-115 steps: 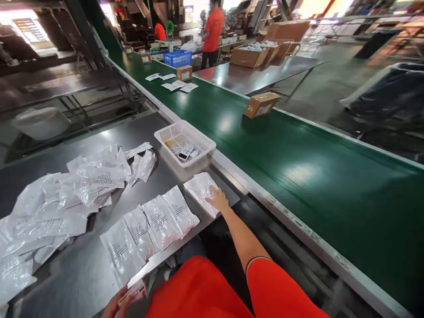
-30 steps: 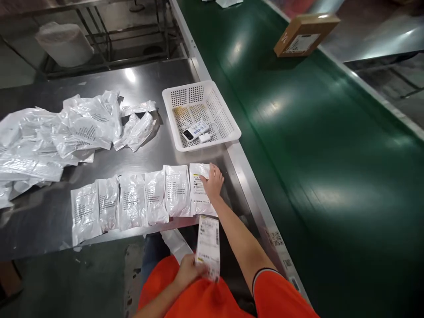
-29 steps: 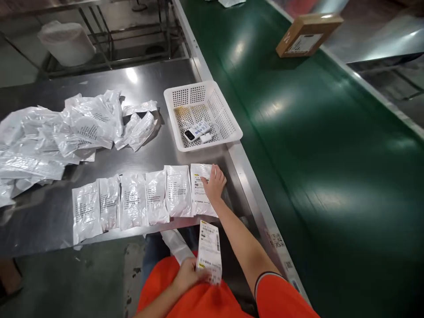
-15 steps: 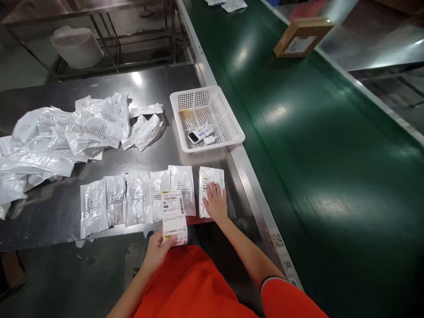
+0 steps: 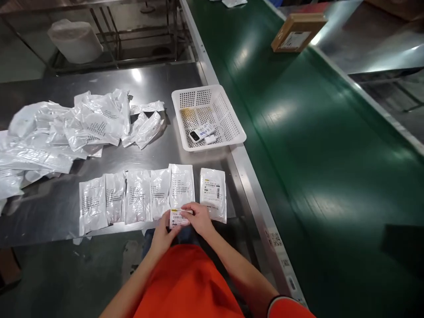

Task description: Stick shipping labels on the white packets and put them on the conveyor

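Observation:
Both hands are on a strip of printed shipping labels (image 5: 179, 217) at the table's front edge. My left hand (image 5: 163, 234) grips its left side, fingers closed. My right hand (image 5: 201, 219) pinches the strip's upper right corner. Just beyond lies a white plastic mailer bag (image 5: 181, 185), the rightmost of a row of several bags with printed text. To the right of the row, a separate mailer bag (image 5: 213, 194) bears a label with a yellow mark. The lower part of the strip is hidden by my hands.
A white perforated basket (image 5: 185, 140) holding a small white device (image 5: 201, 132) stands by the conveyor's edge. A heap of white mailer bags (image 5: 96, 123) covers the table's left. The green conveyor belt (image 5: 314, 176) runs along the right, with a cardboard box (image 5: 296, 37) on its far side.
My right hand has left the labelled bag on the right and moved left to the label strip. The strip, earlier hanging long from my left hand, now shows only its upper part.

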Demonstrator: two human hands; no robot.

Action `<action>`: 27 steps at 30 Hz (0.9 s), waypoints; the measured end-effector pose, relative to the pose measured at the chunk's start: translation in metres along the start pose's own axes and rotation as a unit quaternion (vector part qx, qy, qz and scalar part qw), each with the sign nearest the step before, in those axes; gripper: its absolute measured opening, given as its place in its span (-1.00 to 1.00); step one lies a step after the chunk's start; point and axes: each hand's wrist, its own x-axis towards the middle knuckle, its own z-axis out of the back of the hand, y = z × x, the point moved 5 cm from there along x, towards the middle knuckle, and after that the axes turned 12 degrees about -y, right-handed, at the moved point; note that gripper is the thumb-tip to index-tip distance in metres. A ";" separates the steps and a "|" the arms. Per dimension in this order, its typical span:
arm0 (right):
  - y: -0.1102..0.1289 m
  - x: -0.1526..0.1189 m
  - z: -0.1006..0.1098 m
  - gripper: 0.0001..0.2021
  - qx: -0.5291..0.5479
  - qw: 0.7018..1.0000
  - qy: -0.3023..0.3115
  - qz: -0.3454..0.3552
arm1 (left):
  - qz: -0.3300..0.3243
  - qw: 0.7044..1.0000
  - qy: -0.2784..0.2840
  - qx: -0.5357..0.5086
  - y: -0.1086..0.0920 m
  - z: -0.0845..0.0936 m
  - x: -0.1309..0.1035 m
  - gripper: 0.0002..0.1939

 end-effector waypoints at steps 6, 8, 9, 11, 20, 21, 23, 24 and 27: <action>0.000 0.006 -0.002 -0.83 -0.060 0.994 -0.043 0.080 | 0.096 0.987 -0.065 -0.116 -0.024 -0.024 0.025 -0.61; -0.006 0.030 -0.007 -0.82 -0.087 0.990 -0.066 0.093 | 0.105 0.980 -0.112 -0.129 -0.015 -0.029 0.024 -0.59; -0.010 0.046 -0.009 -0.81 -0.101 0.987 -0.082 0.092 | 0.110 0.976 -0.127 -0.134 -0.008 -0.031 0.022 -0.59; -0.020 0.079 -0.012 -0.78 -0.131 0.981 -0.120 0.081 | 0.135 0.973 -0.122 -0.142 0.012 -0.035 0.014 -0.59; -0.049 0.124 -0.038 -0.69 -0.333 0.916 -0.197 0.111 | 0.210 0.972 0.032 -0.104 0.089 -0.022 -0.059 -0.60; -0.048 0.116 -0.044 -0.61 -0.378 0.895 -0.188 0.143 | 0.197 0.975 0.048 -0.088 0.088 -0.017 -0.065 -0.64; -0.049 0.101 -0.061 -0.50 -0.454 0.854 -0.120 0.225 | 0.133 0.989 0.058 -0.038 0.079 -0.003 -0.070 -0.68; -0.052 0.095 -0.069 -0.47 -0.473 0.839 -0.072 0.259 | 0.094 0.994 0.055 -0.012 0.072 0.005 -0.069 -0.67; -0.062 0.090 -0.077 -0.43 -0.488 0.819 0.025 0.299 | 0.008 0.999 0.044 0.024 0.045 0.027 -0.061 -0.65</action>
